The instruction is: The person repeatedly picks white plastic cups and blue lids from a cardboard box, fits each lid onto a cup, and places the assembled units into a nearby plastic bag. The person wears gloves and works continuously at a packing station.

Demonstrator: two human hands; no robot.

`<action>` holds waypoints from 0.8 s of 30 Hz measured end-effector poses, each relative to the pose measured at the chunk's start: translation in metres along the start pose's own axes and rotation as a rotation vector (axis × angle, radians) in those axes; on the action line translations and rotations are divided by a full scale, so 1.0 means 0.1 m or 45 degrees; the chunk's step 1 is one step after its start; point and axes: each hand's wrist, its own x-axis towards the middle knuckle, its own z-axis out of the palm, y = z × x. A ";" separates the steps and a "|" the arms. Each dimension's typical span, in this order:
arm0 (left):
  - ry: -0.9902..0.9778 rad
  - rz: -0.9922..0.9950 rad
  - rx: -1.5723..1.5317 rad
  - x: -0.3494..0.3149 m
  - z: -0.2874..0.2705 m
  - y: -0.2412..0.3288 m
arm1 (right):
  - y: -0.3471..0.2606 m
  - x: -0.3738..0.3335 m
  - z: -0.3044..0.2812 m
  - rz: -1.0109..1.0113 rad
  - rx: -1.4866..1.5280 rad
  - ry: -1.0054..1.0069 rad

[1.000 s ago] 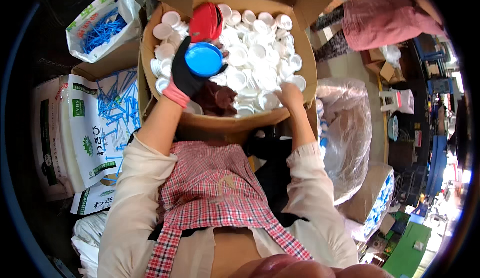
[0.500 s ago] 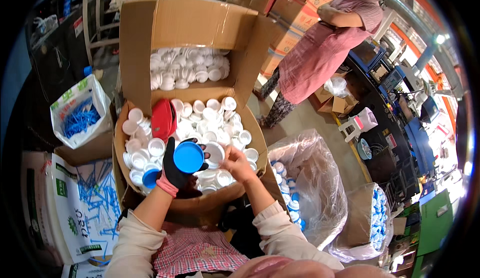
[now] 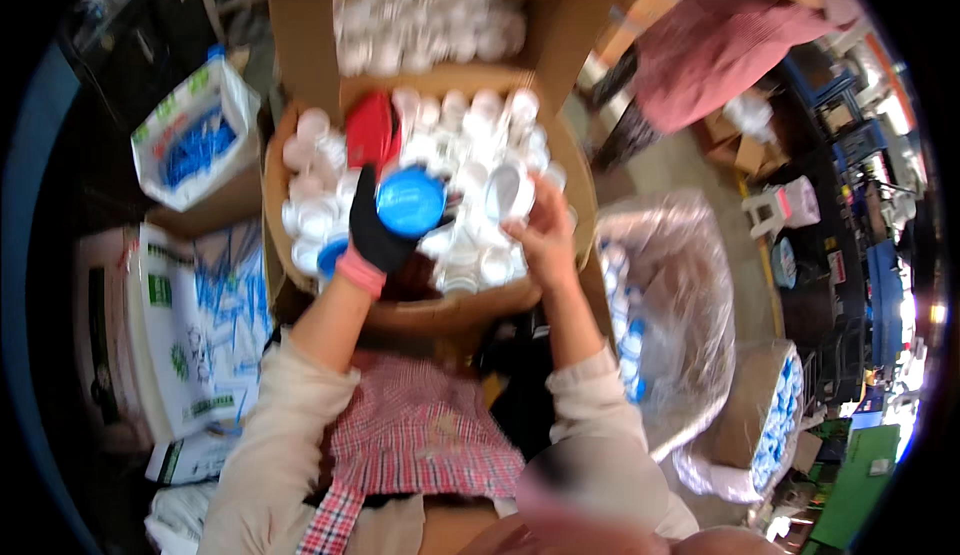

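Observation:
A round blue cap (image 3: 411,201) rests in my left hand (image 3: 375,230), which wears a black glove with a pink cuff; the fingers curl round its edge. My bare right hand (image 3: 546,235) grips a white cap (image 3: 509,193) by its right side, tilted and apart from the blue one. Both hands are over a cardboard box (image 3: 430,300) full of white caps (image 3: 440,135). Another blue cap (image 3: 333,256) lies beside my left wrist, and a red pouch (image 3: 372,131) sits on the heap.
Behind stands another box with white caps (image 3: 430,30). At left are a bag of blue sticks (image 3: 200,145) and a white sack (image 3: 180,325). A plastic-lined box (image 3: 680,305) holds blue and white caps at right. A person in pink (image 3: 720,55) stands at far right.
The view has shifted, so the scene sits higher and further right, with some blur. My right hand has lifted the white cap and tilted it; the blue cap stays in my left hand.

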 end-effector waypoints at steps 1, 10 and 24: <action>0.122 0.008 -0.044 -0.04 0.10 -0.06 | -0.10 -0.06 0.07 0.021 0.019 0.000; -0.017 0.098 0.203 -0.08 0.22 -0.16 | -0.23 -0.16 0.46 -0.440 -0.629 -0.011; -0.012 0.464 1.491 -0.19 0.24 -0.22 | -0.17 -0.12 0.76 -0.732 -1.182 -0.091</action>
